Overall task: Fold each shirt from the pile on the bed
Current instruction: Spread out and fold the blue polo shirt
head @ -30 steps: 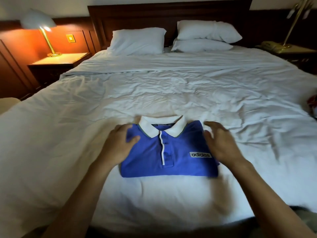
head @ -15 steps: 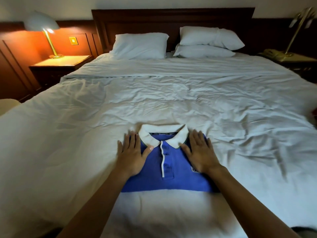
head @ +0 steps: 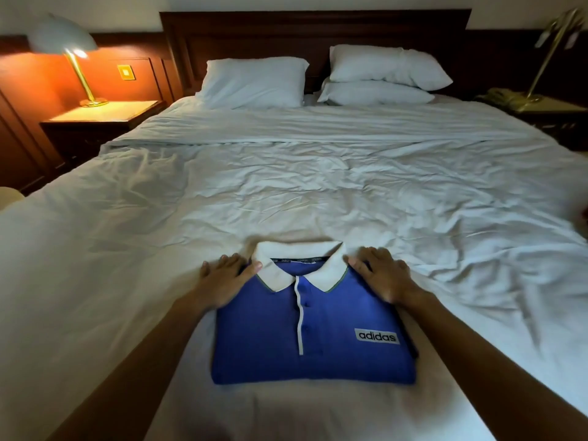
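We see a wide bed (head: 318, 405) covered by a white, heavily creased sheet (head: 318, 192), with a smoother turned-back band running across it near the head edge. A single pillow (head: 254, 82) lies toward the left head corner. Toward the right head corner, an upper pillow (head: 388, 63) sits on a lower pillow (head: 375, 93). Near the foot edge, midway between the sides, a folded blue polo shirt (head: 318, 345) lies flat with its collar toward the head. The left hand (head: 222, 281) and right hand (head: 385, 275) rest flat at its far corners, fingers partly on the sheet.
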